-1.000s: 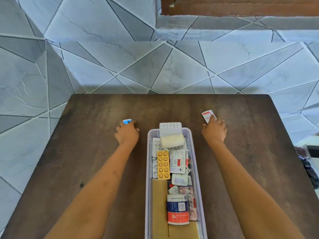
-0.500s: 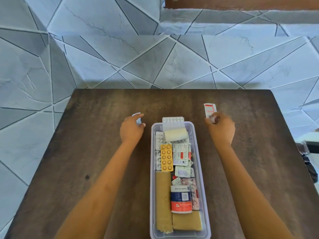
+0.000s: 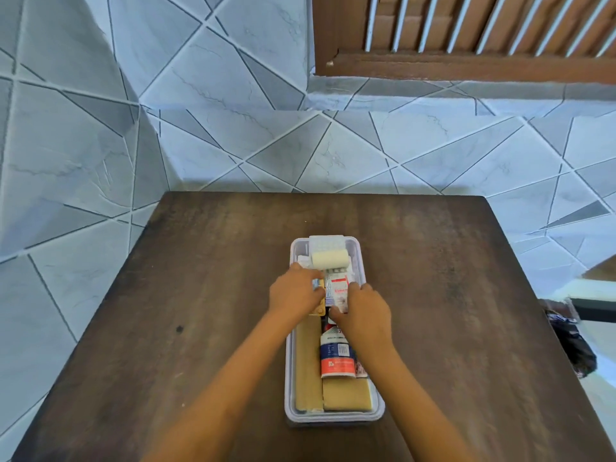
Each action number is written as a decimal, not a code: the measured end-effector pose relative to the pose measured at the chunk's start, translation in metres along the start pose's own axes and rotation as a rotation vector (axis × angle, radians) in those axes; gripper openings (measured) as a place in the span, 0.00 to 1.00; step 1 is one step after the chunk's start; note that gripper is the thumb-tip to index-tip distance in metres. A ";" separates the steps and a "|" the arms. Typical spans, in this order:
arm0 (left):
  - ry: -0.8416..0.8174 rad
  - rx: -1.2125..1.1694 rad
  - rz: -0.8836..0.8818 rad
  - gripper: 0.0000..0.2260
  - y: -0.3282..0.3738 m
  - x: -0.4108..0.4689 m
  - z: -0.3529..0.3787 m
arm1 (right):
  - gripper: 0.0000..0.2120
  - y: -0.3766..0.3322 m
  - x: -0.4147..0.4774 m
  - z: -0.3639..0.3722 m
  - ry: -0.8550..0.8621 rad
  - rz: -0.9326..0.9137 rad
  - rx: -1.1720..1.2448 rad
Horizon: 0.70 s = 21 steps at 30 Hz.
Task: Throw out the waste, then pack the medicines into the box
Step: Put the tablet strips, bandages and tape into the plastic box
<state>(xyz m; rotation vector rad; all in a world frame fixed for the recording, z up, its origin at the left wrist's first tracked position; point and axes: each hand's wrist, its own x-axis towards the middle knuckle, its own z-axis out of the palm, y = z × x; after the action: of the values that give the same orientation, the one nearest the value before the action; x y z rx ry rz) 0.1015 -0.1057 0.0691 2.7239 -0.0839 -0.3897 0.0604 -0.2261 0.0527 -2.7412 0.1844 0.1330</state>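
Both hands (image 3: 328,300) pinching small medicine packs (image 3: 340,290) over the crammed box (image 3: 361,258); could slide off onto the counter (image 3: 200,295).

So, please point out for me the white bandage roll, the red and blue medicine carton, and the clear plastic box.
white bandage roll (image 3: 330,258), head view, middle of its curved side.
red and blue medicine carton (image 3: 337,360), head view, middle of its printed top face.
clear plastic box (image 3: 335,416), head view, its near rim.

Dark wood table (image 3: 200,295) w/ grey-tiled wall (image 3: 233,95)
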 end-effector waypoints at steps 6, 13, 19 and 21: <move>0.019 0.266 0.032 0.15 0.012 0.007 0.017 | 0.15 -0.005 0.011 0.010 0.009 -0.033 -0.279; 0.076 0.406 0.148 0.13 0.005 0.003 0.026 | 0.13 0.028 -0.004 0.023 0.205 -0.169 -0.301; 0.102 0.385 0.215 0.12 -0.012 -0.001 0.029 | 0.30 0.034 -0.006 0.020 0.031 -0.060 0.055; 0.070 0.404 0.204 0.11 -0.012 -0.003 0.029 | 0.31 0.032 -0.008 0.019 0.032 -0.048 0.048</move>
<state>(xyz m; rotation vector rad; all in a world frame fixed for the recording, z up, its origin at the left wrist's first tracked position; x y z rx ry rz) 0.0902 -0.1048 0.0395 3.0803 -0.4643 -0.2379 0.0460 -0.2473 0.0239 -2.6985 0.1290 0.0710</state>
